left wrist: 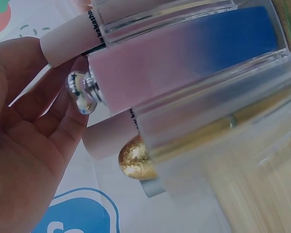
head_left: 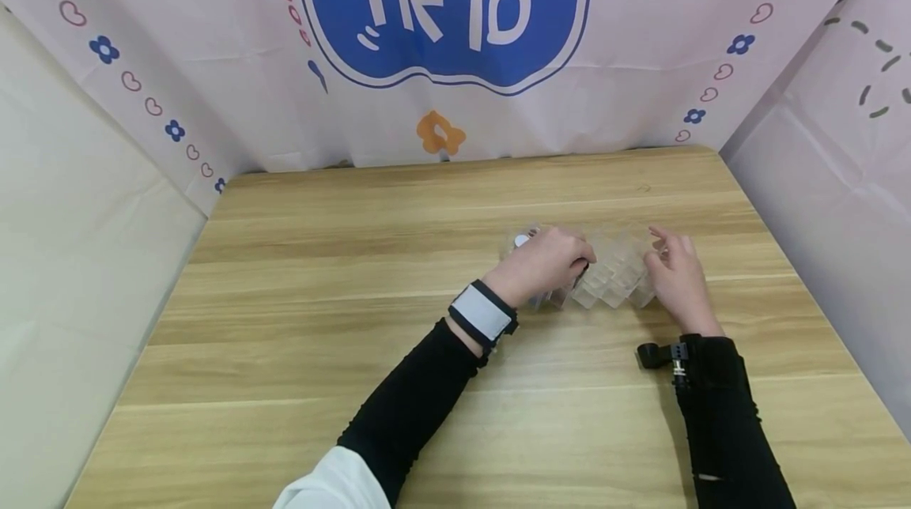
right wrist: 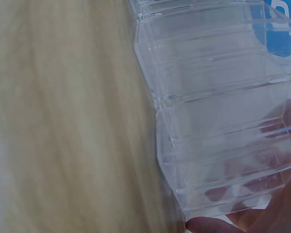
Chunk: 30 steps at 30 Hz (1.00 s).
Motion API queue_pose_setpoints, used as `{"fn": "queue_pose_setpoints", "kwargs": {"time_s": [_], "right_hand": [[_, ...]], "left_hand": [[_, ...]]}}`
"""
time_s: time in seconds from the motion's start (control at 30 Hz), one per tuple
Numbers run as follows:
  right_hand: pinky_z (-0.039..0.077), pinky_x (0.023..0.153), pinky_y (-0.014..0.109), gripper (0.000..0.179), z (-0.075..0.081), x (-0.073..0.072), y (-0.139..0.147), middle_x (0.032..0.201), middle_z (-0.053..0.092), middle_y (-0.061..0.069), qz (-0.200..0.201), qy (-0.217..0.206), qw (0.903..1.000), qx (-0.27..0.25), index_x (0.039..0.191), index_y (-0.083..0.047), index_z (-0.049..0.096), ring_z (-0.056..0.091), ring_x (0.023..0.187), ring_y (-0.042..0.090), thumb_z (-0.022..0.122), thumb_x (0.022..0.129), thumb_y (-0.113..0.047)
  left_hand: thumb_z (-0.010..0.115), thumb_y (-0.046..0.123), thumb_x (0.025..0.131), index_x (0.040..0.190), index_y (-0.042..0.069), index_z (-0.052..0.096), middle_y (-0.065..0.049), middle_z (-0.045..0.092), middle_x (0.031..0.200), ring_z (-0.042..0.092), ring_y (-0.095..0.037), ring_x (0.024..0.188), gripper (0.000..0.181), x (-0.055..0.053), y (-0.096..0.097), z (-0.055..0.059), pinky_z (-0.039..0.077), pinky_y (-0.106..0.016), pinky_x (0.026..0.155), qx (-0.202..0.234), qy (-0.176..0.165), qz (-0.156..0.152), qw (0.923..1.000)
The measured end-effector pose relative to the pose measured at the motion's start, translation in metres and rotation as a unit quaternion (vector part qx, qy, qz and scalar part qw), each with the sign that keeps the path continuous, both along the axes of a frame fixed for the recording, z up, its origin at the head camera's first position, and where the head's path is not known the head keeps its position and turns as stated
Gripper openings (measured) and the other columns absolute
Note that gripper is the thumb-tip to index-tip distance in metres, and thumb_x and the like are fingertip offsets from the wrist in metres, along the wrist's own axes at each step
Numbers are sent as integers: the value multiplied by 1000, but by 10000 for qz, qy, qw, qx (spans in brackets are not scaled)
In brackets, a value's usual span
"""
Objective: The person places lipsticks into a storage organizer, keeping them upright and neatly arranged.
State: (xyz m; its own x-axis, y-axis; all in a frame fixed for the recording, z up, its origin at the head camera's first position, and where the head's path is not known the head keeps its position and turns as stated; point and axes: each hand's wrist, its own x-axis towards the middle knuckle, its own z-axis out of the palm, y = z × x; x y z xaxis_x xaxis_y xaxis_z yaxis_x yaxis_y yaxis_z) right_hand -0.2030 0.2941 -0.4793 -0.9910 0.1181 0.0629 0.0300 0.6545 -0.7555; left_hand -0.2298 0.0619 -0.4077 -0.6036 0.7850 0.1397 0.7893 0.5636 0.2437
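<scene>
A clear plastic organizer [head_left: 608, 276] with several small compartments stands on the table. Over its left part, my left hand [head_left: 544, 262] pinches a pale pink tube [left wrist: 73, 41] with black lettering, its rear end inside a compartment. Beside it in the left wrist view are a pink-to-blue tube [left wrist: 179, 56] with a silvery ball end, another pale pink tube [left wrist: 109, 138] and a gold-ended stick [left wrist: 138, 158], all in compartments. At the organizer's right end, my right hand [head_left: 682, 280] holds its edge; some fingers show through the clear wall [right wrist: 223, 111].
The wooden table [head_left: 320, 351] extends to the left and front of the organizer. A printed white cloth [head_left: 228, 82] hangs behind it, with pale cloth walls at both sides. A small camera [head_left: 651, 356] sticks out from my right wrist.
</scene>
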Motion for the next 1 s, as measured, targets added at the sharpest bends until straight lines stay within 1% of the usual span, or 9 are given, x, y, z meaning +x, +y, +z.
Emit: {"fn": "queue_pose_setpoints", "kwargs": {"time_s": [0.27,0.47,0.53,0.63,0.7,0.77,0.83,0.97,1.0], "right_hand": [[39,102,64,52,2,-1,0,131,41,28,-21,53,10000,23,150,-2,33,43,122,46,37,101,-18],[39,102,64,52,2,-1,0,131,42,29,-29,103,9999,46,149,-2,34,43,122,46,38,101,-18],[39,102,64,51,2,-1,0,131,42,29,-16,123,9999,51,149,-1,34,43,122,46,38,101,-18],[39,101,63,51,2,-1,1,130,41,29,-2,128,9999,49,149,-1,34,43,121,45,38,101,-18],[39,101,63,51,1,0,1,131,41,29,8,123,9999,49,149,-1,34,43,121,45,38,101,-18],[39,101,63,51,1,0,0,131,41,29,7,111,9999,50,149,-1,34,43,121,45,38,101,-18],[39,101,63,51,0,0,0,132,41,28,3,84,10000,44,150,-2,33,43,122,45,38,101,-18],[39,101,63,51,1,0,1,132,41,28,-3,79,10000,39,150,-3,33,43,122,45,38,101,-18],[39,101,63,52,1,0,1,132,41,28,4,71,10000,32,150,-3,33,43,122,45,38,101,-19]], "left_hand": [[53,14,100,111,11,74,0,73,106,68,-6,93,24,-1,-2,0,55,-15,79,42,11,-24,10000],[53,16,100,110,14,74,3,72,106,66,-4,92,24,0,-6,1,55,-16,80,74,79,154,9998],[53,16,100,111,14,74,3,71,108,66,-4,94,23,0,-9,2,55,-16,83,149,28,208,9997],[53,15,100,113,13,72,2,71,111,66,-6,99,23,1,-14,2,54,-16,87,362,-145,229,9990],[54,14,100,114,11,71,1,71,112,66,-7,101,22,2,-19,2,54,-16,89,511,-249,250,9981],[55,13,100,114,11,71,1,71,112,66,-7,102,21,4,-26,2,54,-16,89,612,-278,290,9973],[57,13,99,114,11,71,1,71,112,66,-7,102,20,6,-32,2,54,-16,89,659,-219,313,9971],[59,12,97,113,12,71,0,72,111,67,-8,99,20,9,-43,2,55,-16,86,724,25,342,9968],[59,12,97,113,11,71,0,72,111,67,-9,100,21,10,-46,1,55,-16,87,754,49,357,9965]]}}
